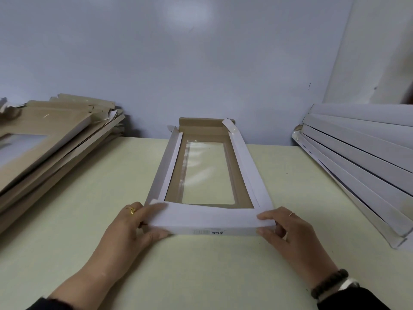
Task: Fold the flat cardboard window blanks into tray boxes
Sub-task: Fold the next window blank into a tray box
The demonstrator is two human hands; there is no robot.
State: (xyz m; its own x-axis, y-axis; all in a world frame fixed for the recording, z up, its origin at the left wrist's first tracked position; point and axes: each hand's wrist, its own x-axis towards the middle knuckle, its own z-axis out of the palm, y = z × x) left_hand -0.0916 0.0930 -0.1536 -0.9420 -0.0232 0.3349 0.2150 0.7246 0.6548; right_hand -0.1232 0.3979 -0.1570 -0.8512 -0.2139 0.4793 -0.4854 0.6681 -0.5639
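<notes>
Cardboard window tray box [207,166], white outside, brown inside, lies mid surface [89,209], long sides raised. Left hand [134,222] and right hand [283,227] each pinch near end flap [210,217] at its corners. Stack of flat blanks [51,139] at left; stack of folded white boxes [362,157] at right.

The stack of flat blanks [44,139] is getting cut off by the left edge, and the white pile [362,157] is running off the right. The small print beside "SGS" on the tray box [212,222] is probably a barcode, too blurry to tell. Both sleeves are disappearing off the bottom.
</notes>
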